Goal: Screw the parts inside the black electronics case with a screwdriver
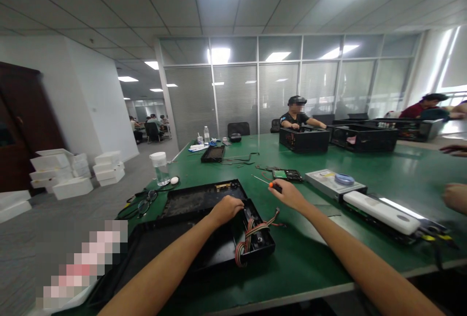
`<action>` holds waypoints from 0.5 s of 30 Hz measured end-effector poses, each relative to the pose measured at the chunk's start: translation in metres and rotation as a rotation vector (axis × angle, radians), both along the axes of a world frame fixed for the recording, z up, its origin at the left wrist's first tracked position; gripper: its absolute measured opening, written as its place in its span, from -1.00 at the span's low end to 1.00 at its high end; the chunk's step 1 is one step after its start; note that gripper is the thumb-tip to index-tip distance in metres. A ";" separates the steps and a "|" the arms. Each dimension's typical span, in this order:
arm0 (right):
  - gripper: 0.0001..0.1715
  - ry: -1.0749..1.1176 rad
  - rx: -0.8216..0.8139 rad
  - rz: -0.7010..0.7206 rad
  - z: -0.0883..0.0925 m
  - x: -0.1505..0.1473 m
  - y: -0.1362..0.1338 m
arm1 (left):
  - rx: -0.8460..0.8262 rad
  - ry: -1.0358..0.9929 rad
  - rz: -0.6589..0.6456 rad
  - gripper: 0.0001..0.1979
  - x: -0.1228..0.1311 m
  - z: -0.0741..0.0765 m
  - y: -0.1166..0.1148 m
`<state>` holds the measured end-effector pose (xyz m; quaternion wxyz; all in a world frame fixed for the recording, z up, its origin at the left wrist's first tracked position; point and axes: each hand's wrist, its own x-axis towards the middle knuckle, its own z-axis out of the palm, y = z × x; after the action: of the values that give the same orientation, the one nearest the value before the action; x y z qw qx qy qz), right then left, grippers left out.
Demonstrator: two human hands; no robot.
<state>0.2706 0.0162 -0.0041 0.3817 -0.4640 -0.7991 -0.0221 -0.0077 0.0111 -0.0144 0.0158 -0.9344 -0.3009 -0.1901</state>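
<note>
My right hand (pixel 287 193) is wrapped round a screwdriver (pixel 270 185) with an orange and black handle. Its thin metal shaft points left, above the green table and apart from the casing. My left hand (pixel 226 210) is closed, fingertips together at the inner edge of an open black metal casing (pixel 268 247); whatever they pinch is hidden. Striped ribbon cables (pixel 251 231) in red, black and white lie over the casing's right end, to the right of my left hand. Behind it lies a flat black panel (pixel 204 200) with a small brass-coloured part.
Beyond my right hand lies a green circuit board (pixel 280 174). A metal drive box (pixel 328 184) with a blue tape roll (pixel 344 179) and a white bar (pixel 381 212) are right. Left are a cup (pixel 160 170) and glasses (pixel 144 207). A co-worker handles a black case (pixel 304 139); another person's hands (pixel 455 195) show right.
</note>
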 end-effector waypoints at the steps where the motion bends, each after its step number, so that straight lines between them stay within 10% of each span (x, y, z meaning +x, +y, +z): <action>1: -0.77 -0.002 0.005 0.008 0.000 0.000 0.000 | -0.003 -0.018 -0.004 -0.78 0.001 -0.002 0.000; 15: -0.64 0.227 -0.255 0.311 0.010 0.006 -0.006 | -0.098 -0.097 -0.060 -0.86 -0.001 0.000 -0.001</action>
<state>0.2765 0.0098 0.0059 0.4063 -0.3793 -0.8092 0.1903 -0.0090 0.0097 -0.0145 -0.0503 -0.9323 -0.2819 -0.2209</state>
